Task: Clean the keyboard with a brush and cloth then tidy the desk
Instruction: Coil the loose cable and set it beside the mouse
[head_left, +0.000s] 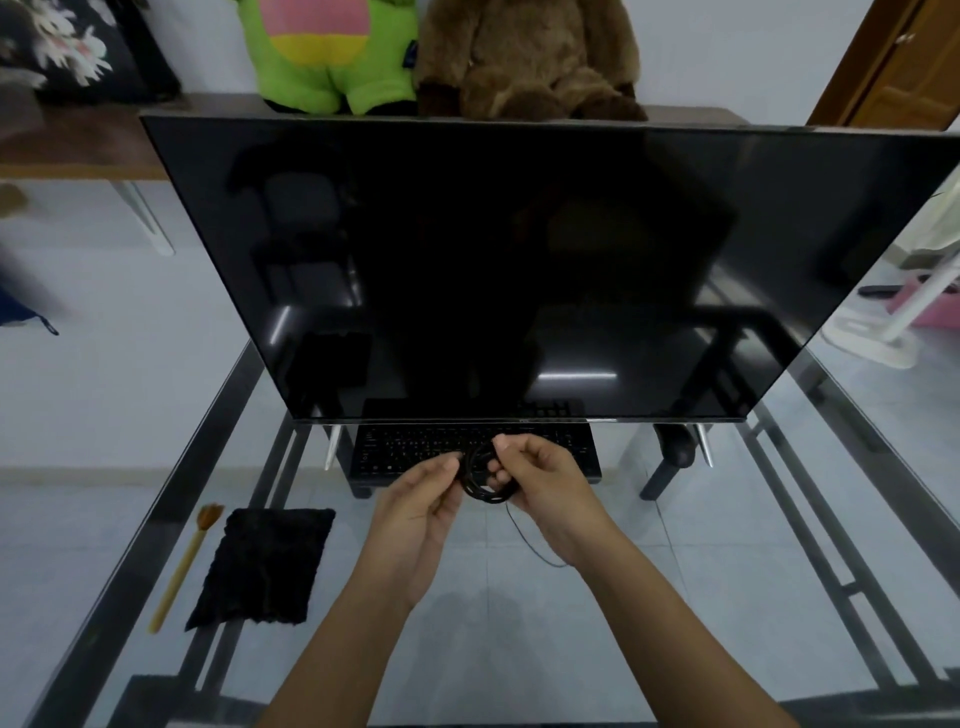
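Both hands are up over the keyboard (475, 451), left hand (423, 506) and right hand (540, 486) fingers pinched on a coiled black cable (480, 475). Brush (184, 564) and cloth (265, 564) lie side by side on the glass tabletop (519, 613), off left.

2 bare forearms, hands (488, 499), no sleeves

The keyboard (475, 451) was black with pale key markings, and the coiled cable (480, 475) black. The cloth (265, 566) was plain black; the brush (184, 566) had a yellowish handle and reddish-brown bristles. The monitor (519, 270) was glossy black.
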